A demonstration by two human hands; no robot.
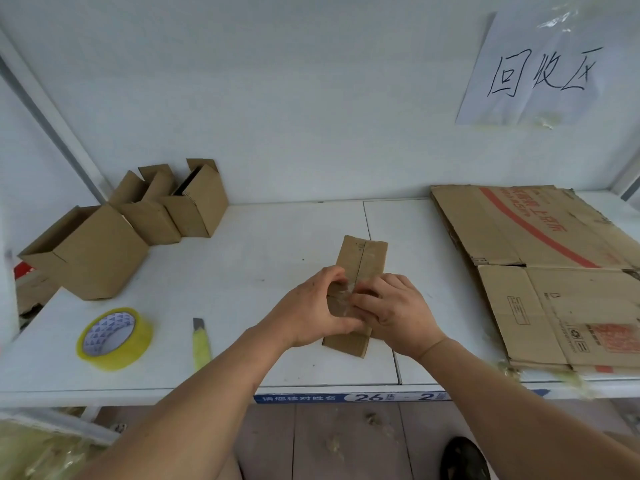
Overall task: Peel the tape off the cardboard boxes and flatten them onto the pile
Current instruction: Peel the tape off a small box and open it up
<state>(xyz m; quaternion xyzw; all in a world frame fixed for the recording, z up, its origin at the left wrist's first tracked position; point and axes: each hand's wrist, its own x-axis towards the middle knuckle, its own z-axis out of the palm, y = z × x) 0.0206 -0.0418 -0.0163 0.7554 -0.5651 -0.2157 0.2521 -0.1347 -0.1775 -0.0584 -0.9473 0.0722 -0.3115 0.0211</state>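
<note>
Both hands sit on the flattened small cardboard box (360, 271) on the white bench (242, 271), left hand (311, 306) and right hand (394, 310) fingers (363, 299) curled, pinching clear tape (346, 291) between them, with the flattened cardboard pile (540, 271) off right of the fingers.

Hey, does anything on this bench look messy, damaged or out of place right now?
Yes. The utility knife lies on the white table with its blade extended. The flattened cardboard pile has torn, ragged edges, and tape scraps cling to the table's front right edge.
</note>
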